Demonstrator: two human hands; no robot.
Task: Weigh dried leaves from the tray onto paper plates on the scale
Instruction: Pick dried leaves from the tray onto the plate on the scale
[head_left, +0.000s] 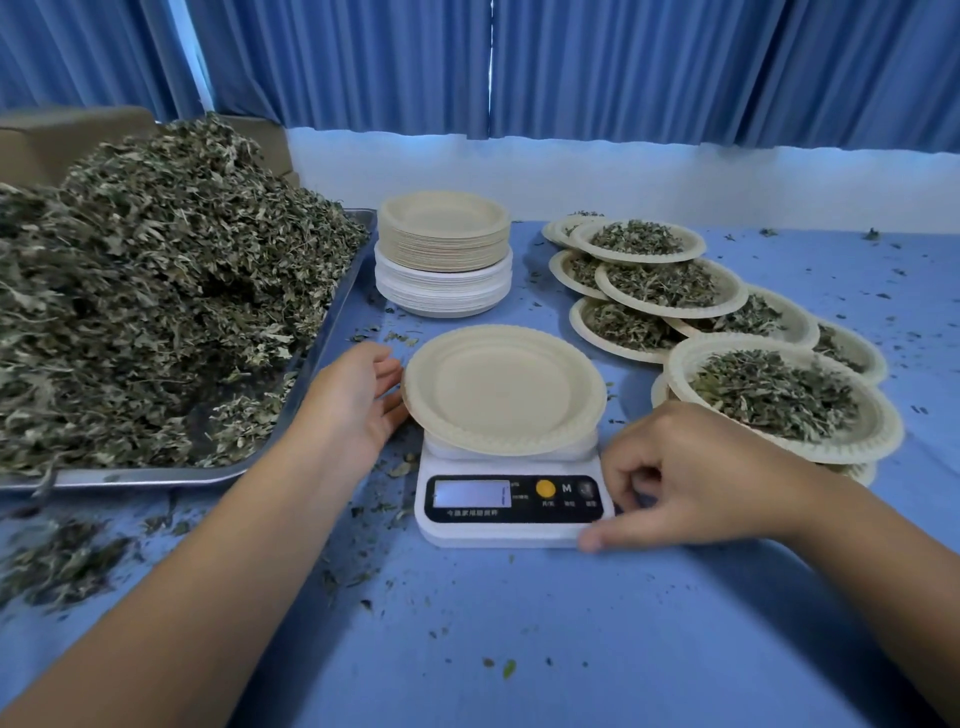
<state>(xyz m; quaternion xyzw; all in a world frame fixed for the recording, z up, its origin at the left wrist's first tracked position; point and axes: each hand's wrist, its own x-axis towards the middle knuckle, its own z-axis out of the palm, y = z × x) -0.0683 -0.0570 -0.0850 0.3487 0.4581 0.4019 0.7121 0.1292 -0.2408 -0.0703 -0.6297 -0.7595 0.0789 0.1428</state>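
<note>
Leaves (156, 291), dried and grey-green, heap the steel tray (349, 280) left of the empty beige paper plate (504, 389) on the white scale (509, 535), nearest our flat left hand (358, 400) touching its rim; whether our curled right hand (691, 478) grips the scale's front corner we cannot tell.

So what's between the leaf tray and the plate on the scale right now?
In the head view, the open left hand lies there, its fingers at the plate's left rim, above crumb-strewn blue cloth.
</note>
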